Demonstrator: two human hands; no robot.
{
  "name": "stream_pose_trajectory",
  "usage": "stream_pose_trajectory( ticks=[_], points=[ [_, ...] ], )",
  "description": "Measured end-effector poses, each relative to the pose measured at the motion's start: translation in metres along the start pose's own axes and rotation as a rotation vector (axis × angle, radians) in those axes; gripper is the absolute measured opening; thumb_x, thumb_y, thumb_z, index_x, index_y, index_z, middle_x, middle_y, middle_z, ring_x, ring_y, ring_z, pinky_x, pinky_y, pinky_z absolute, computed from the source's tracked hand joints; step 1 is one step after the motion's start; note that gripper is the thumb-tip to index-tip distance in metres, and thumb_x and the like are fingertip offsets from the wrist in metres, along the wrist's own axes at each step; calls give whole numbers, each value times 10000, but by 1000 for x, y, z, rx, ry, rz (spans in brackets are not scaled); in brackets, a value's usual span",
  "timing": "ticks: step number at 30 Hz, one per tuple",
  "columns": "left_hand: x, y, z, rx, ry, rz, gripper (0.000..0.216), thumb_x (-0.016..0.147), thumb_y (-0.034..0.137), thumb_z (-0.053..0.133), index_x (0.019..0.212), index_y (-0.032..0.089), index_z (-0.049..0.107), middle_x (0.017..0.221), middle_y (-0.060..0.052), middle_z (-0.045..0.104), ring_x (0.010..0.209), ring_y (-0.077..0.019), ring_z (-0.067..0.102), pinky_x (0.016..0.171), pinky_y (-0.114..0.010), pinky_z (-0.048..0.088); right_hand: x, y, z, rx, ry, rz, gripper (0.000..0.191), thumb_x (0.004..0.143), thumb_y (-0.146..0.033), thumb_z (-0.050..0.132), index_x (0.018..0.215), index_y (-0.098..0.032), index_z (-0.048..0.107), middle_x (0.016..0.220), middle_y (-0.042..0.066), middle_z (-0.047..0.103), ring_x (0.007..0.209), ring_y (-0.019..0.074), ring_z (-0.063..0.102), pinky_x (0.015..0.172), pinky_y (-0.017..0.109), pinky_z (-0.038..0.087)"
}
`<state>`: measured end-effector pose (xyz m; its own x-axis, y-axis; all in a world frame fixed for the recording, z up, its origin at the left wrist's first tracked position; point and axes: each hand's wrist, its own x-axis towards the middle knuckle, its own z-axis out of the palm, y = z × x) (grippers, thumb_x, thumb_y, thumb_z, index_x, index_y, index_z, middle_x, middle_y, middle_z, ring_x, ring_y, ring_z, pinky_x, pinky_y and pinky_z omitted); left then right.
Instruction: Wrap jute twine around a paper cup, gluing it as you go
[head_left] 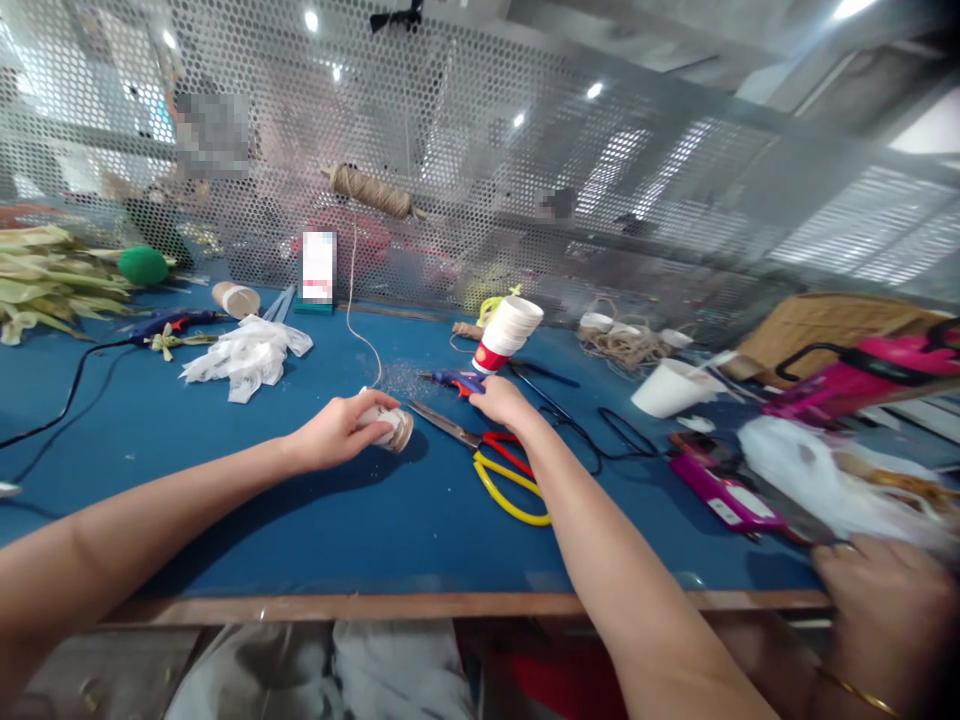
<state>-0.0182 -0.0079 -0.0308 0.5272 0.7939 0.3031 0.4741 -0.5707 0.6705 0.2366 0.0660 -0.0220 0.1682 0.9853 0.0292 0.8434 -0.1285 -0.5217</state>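
Observation:
My left hand point(346, 432) is closed around a small paper cup point(394, 430), tilted on its side just above the blue tabletop. A strand of twine point(352, 290) runs down to the cup from a twine spool point(371, 188) on the mesh panel. My right hand point(501, 400) grips a blue glue gun point(459, 381) with an orange-red trigger, its nozzle pointing left. Between my hands lie scissors point(514, 480) with one red and one yellow handle loop. Behind the glue gun stands a leaning stack of white paper cups point(514, 325), the lowest one red.
White strips point(246, 350), a second glue gun point(176, 322), a green ball point(144, 265) and dried husks point(52, 275) are at left. At right are a white cup point(671, 388), twine coils point(630, 345), a purple device point(724, 490) and another person's hand point(885, 590).

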Motion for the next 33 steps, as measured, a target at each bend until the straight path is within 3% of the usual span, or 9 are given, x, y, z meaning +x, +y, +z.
stream_pose_trajectory(
  ticks=[5,8,12,18,25,33],
  points=[
    [2,-5,-2,13,-20,-18,332,798,352,407,1057,165,498,937,-55,633,798,-165,588,720,-271,435,-18,-10,-17,247,-5,-69,225,599,-128,581,822,-140,551,729,59,627,610,142,577,506,238,433],
    [2,-6,-1,-14,-17,-43,341,794,370,413,1049,164,507,912,-50,638,779,-160,585,702,-267,441,-39,-22,-35,534,-162,-148,156,623,-227,620,732,-142,549,624,31,585,523,109,532,466,233,436],
    [3,-8,3,-114,44,-89,361,802,414,392,1008,151,528,888,-53,638,770,-156,580,695,-264,448,-68,-33,-38,616,-253,-225,171,618,-280,647,668,-144,556,522,7,542,449,91,479,402,219,394],
    [4,-8,9,-197,151,-137,337,812,400,378,924,135,554,857,-56,632,769,-154,569,707,-261,438,-85,-32,-27,490,-288,-261,179,650,-309,616,678,-138,567,465,-1,529,408,97,472,385,221,374],
    [3,-11,11,-229,134,-159,333,815,386,383,948,126,542,822,-50,606,718,-135,541,676,-247,419,-94,-31,-32,346,-264,-300,168,653,-353,611,696,-196,570,399,-45,461,350,104,426,365,237,339],
    [4,-12,11,-244,145,-166,340,807,396,391,953,127,539,822,-50,607,716,-136,531,673,-247,410,-100,-36,-36,203,-236,-336,194,684,-358,567,618,-177,541,416,-37,465,382,104,421,435,250,351]
  ],
)
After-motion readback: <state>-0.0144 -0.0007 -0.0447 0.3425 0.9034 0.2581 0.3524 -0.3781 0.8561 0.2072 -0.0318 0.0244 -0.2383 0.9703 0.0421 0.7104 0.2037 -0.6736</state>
